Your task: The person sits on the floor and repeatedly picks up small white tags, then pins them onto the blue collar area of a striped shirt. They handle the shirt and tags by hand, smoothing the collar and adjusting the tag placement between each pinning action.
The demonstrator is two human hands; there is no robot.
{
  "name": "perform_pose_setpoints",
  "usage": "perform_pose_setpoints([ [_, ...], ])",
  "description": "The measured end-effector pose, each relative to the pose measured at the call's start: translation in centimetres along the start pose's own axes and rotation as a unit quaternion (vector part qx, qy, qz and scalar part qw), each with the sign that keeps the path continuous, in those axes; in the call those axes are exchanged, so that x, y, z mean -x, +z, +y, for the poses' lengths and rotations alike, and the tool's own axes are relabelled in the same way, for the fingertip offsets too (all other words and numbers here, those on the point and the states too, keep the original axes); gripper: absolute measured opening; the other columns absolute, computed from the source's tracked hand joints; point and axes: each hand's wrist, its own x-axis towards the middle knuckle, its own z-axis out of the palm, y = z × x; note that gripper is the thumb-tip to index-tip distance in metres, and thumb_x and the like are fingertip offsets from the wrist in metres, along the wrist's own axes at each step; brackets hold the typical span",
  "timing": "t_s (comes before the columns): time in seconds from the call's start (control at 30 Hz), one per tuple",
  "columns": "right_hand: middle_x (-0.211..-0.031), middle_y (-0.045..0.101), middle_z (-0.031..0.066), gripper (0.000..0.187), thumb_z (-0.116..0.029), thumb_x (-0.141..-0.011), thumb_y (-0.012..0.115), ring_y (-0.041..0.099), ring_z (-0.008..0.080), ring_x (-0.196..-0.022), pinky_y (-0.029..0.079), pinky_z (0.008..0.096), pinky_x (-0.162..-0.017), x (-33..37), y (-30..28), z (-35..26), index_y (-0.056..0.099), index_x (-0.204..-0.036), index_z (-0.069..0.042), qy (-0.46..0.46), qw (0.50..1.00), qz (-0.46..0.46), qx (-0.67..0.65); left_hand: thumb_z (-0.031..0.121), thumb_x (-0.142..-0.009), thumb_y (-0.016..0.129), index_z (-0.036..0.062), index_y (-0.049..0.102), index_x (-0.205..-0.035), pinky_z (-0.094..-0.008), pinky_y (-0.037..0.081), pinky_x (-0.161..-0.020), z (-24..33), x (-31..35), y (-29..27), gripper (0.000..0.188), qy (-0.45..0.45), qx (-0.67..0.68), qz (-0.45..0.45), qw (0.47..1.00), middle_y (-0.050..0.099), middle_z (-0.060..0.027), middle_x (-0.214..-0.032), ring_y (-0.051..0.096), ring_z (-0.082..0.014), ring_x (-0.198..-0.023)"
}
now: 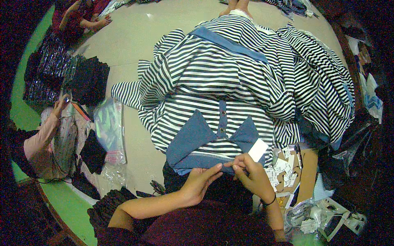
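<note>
In front of me lies a black-and-white striped shirt with a blue pointed collar and a blue buttoned placket. My left hand is closed at the collar's near edge, with thumb and fingers pressed together on the cloth. Close beside it, my right hand is pinched shut by the same edge. A blank white tag sticks up from its fingers over the right collar point. Whatever lies between the two sets of fingertips is too small to make out.
More striped shirts are heaped at the right. Loose tags and a black pen lie on cardboard. Dark folded garments in plastic are stacked at left, near a co-worker's arm. Another person's hand shows farther back.
</note>
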Motion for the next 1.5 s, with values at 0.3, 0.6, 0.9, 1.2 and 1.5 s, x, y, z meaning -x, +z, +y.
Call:
perform_pose_setpoints([
  [0.3, -0.08, 0.06, 0.0142, 0.015, -0.017, -0.085, 0.048, 0.061, 0.0302, -0.075, 0.048, 0.0345, -0.063, 0.0, 0.2, -1.3, 0.046, -0.093, -0.005, -0.022, 0.999, 0.022, 0.034, 0.014, -0.079, 0.059, -0.0015, 0.059, -0.082, -0.0216, 0.046, -0.076, -0.4, 0.3, -0.4, 0.016, 0.003, -0.001, 0.01, 1.0, 0.06, -0.0061, -0.082, 0.057, -0.0116, -0.08],
  [0.6, -0.078, 0.058, 0.0092, 0.009, -0.007, -0.076, 0.058, 0.056, 0.0206, -0.066, 0.045, 0.0259, -0.06, -0.4, 0.6, -1.4, 0.055, -0.082, -0.001, -0.114, 0.987, 0.068, 0.095, 0.012, -0.078, 0.06, -0.0014, 0.059, -0.082, -0.0204, 0.046, -0.067, -0.5, 0.2, -0.6, 0.014, 0.004, -0.018, 0.006, 1.0, 0.061, -0.0067, -0.081, 0.057, -0.0105, -0.076],
  [0.9, -0.078, 0.058, 0.0103, 0.01, -0.008, -0.074, 0.06, 0.057, 0.022, -0.066, 0.046, 0.0283, -0.06, -0.5, 0.5, -1.6, 0.057, -0.081, -0.001, -0.098, 0.988, 0.041, 0.117, 0.012, -0.076, 0.062, 0.0087, 0.056, -0.066, -0.0194, 0.028, -0.039, 0.6, 1.2, 1.4, 0.012, 0.047, -0.03, 0.024, 0.998, 0.051, 0.0045, -0.057, 0.041, -0.0022, -0.046],
  [1.2, -0.074, 0.051, 0.012, 0.011, -0.009, -0.073, 0.057, 0.052, 0.0308, -0.069, 0.044, 0.0373, -0.06, -0.8, 0.8, -2.4, 0.052, -0.082, -0.004, -0.142, 0.959, -0.029, 0.245, 0.002, -0.073, 0.06, 0.0046, 0.052, -0.09, -0.024, 0.035, -0.07, 0.5, 1.1, 0.9, 0.019, 0.015, -0.045, 0.032, 0.998, 0.054, -0.002, -0.086, 0.047, -0.0095, -0.079],
  [1.5, -0.07, 0.049, 0.0116, 0.009, -0.01, -0.073, 0.054, 0.051, 0.0303, -0.066, 0.042, 0.0383, -0.057, -1.3, 1.4, -2.1, 0.049, -0.078, -0.005, -0.161, 0.955, -0.028, 0.246, 0.001, -0.07, 0.063, 0.0042, 0.052, -0.095, -0.0227, 0.039, -0.074, 0.3, 0.7, 0.0, 0.028, -0.014, -0.115, 0.065, 0.991, 0.054, 0.0002, -0.089, 0.05, -0.0089, -0.082],
])
